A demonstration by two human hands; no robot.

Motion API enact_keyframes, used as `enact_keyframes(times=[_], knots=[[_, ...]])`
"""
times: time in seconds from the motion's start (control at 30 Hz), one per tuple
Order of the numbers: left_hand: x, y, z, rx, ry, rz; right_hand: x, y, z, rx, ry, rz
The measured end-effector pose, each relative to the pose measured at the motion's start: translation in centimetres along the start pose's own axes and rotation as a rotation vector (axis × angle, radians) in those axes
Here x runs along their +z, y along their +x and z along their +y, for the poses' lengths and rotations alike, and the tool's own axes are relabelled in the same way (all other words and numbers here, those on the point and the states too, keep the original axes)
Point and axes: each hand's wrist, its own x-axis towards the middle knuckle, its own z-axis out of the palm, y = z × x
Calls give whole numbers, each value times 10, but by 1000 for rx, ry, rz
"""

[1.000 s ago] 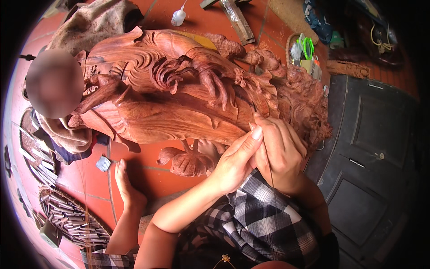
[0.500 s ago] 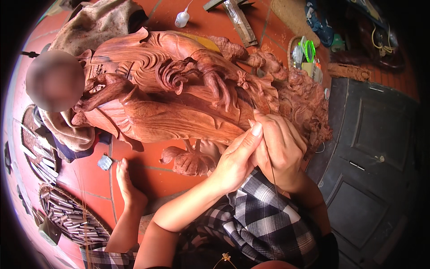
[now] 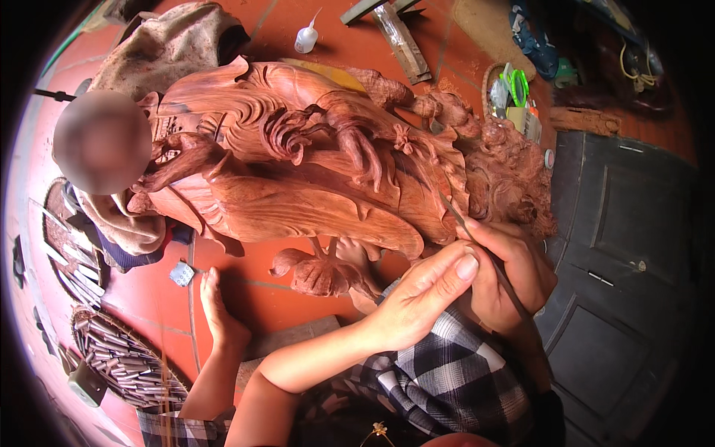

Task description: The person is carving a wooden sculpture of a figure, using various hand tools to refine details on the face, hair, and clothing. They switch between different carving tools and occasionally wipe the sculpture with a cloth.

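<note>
A large reddish-brown wood carving (image 3: 298, 197) with flowing folds and leaf shapes lies across the floor in front of me. My right hand (image 3: 514, 272) grips a slim dark pointed tool (image 3: 503, 279), its tip close to the carving's lower right surface; contact cannot be made out. Close beside it, my left hand (image 3: 421, 298) is closed, thumb pressed along the fingers. The other fingers are mostly hidden, along with anything they may hold. A carved leaf-like piece (image 3: 320, 272) juts out on the near side of the carving, by a bare foot.
At left, a basket (image 3: 160, 356) holds many metal chisel-like tools, with another tray (image 3: 53, 223) of flat blades behind. A small white bottle (image 3: 305, 39) stands at the back. Green-handled scissors (image 3: 517, 88) sit in a container. A dark panelled door-like board (image 3: 633, 201) lies right.
My hands have parted slightly; the right one has shifted right and down, exposing more of the tool, now angled toward the carving. The left has moved slightly right and down. The view has shifted a little.
</note>
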Motion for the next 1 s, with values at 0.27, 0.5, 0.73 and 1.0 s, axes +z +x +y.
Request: enact_keyframes(times=[0.27, 0.5, 0.73, 1.0], knots=[[8, -10, 6, -18, -24, 99, 3, 5, 4, 89, 233, -25], [-3, -12, -1, -8, -222, 138, 17, 0, 13, -7, 233, -28], [-1, -18, 2, 47, -282, 195, 31, 1, 10, -101, 175, 13], [4, -20, 14, -70, 27, 128, 8, 11, 26, 37, 461, 0]])
